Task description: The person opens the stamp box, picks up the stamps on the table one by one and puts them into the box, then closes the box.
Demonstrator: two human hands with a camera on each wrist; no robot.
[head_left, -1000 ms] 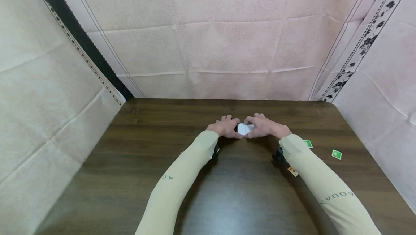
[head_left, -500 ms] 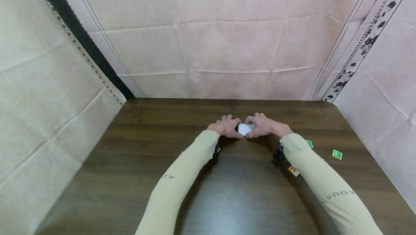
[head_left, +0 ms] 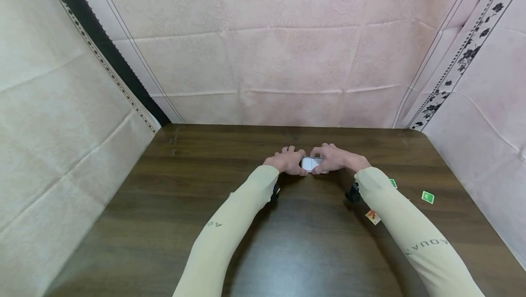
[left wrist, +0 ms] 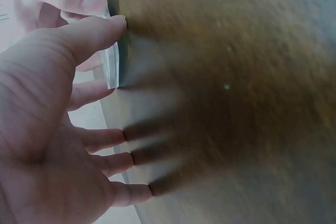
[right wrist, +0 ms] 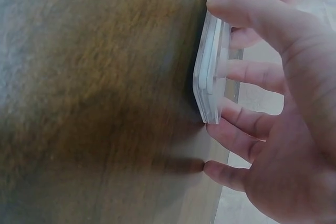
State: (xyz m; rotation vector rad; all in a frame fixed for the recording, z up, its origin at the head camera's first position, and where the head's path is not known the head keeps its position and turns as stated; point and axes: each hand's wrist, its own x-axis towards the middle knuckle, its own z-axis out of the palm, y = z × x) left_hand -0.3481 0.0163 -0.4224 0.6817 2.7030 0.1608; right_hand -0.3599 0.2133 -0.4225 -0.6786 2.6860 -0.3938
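A small flat case with clear plastic edges [right wrist: 207, 72] and a whitish top [head_left: 311, 163] lies level, close over the far middle of the table. My left hand [head_left: 290, 161] grips its left end between thumb and index finger. Its other fingers spread out, tips at the tabletop in the left wrist view. From the right, my right hand [head_left: 334, 158] pinches the case with the thumb on the near side and fingers on the far side. Both thumbs sit near each other on the near edge. The right hand covers part of the case's right end.
The brown wooden table [head_left: 255, 251] ends at a hanging pale cloth [head_left: 287, 73]. A green card [head_left: 428, 197] lies at right; another green card [head_left: 393, 182] is partly behind the right sleeve. An orange-and-white card [head_left: 373, 216] lies beside the right forearm.
Both hands keep nearly the same place and grip. A sliver of the case now shows to the right below the right thumb, which was not visible a second ago.
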